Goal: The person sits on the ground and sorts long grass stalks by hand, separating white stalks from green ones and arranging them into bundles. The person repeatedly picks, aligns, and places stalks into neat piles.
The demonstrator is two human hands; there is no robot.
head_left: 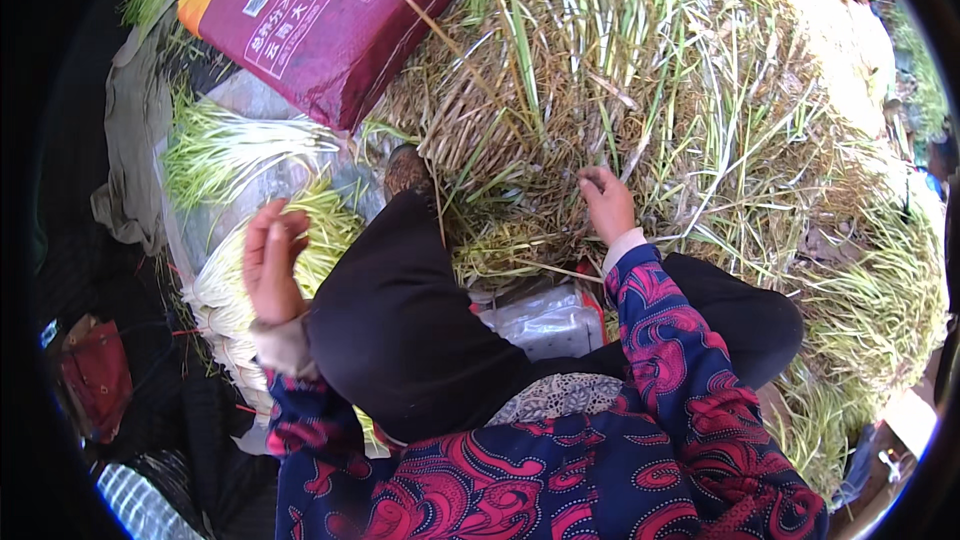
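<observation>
My left hand is raised over bundles of thin yellow-green shoots with white stems, beside my left knee. Its fingers are loosely bent and apart, and nothing shows between them. At the edge of a large heap of long, tangled green and brown stalks, my right hand has its thumb and fingertips drawn together. Whatever they may hold is too small to make out. Another spread bunch of pale shoots lies farther off on a clear plastic sheet, to the left.
A purple-red printed sack lies at the far left, against the heap. Between my legs is a clear plastic package. A grey cloth hangs along the left edge, with a dark red bag below it. More stalks are piled at right.
</observation>
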